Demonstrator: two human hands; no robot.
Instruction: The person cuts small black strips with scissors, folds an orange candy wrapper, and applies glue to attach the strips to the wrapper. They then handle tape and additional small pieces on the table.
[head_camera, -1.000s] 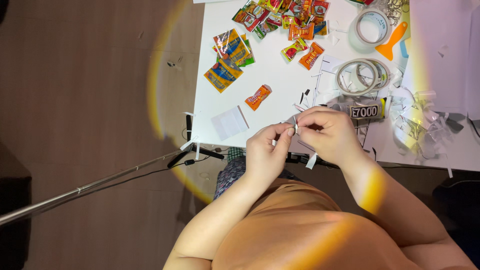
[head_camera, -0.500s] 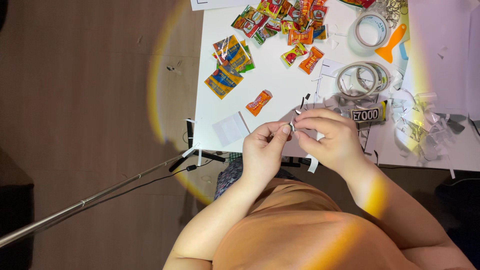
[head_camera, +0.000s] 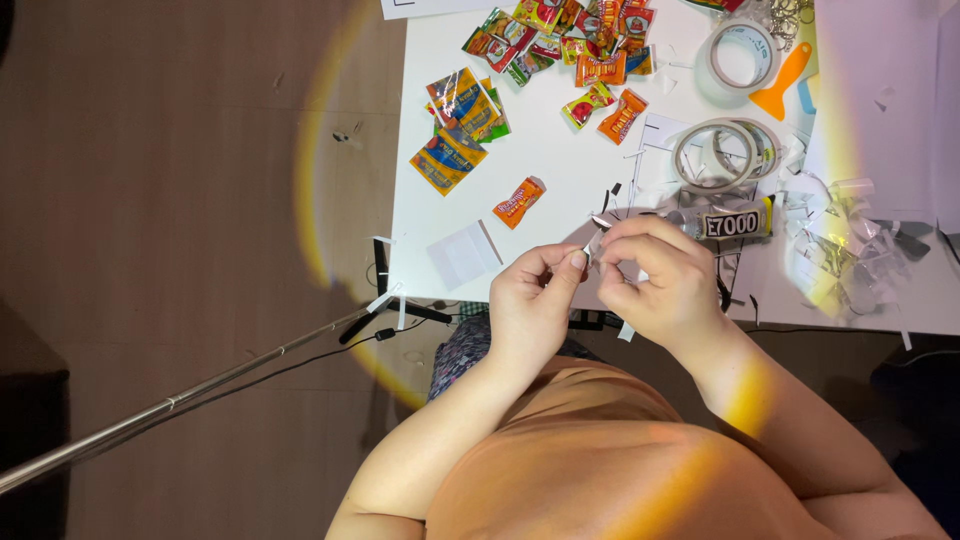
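Head view, looking down on a seated person at a white bench (head_camera: 560, 200). The left hand (head_camera: 535, 300) and the right hand (head_camera: 655, 275) meet just above the near edge of the bench, and the fingers of both are pressed together, pinching a small pale strip-like piece (head_camera: 592, 243) between the fingertips. What this piece is made of is too small to tell. It is held in the air, not resting on the bench.

Progress, as a judgement: the work appears to be mid-course. Many small glossy orange, red and green packets (head_camera: 560, 40) lie loose on the far part of the bench, one orange packet (head_camera: 519, 201) lies alone nearer the hands, and a white paper square (head_camera: 464, 254) lies just beside the left hand; none looks assembled.

Surface and room: a glue tube with a dark label (head_camera: 735, 222) lies just beyond the right hand, near two rolls of clear tape (head_camera: 725, 155) and an orange plastic scraper (head_camera: 785, 82). Paper scraps litter the bench. The floor (head_camera: 150, 200) is brown wood, crossed by a slim metal pole (head_camera: 180, 400).
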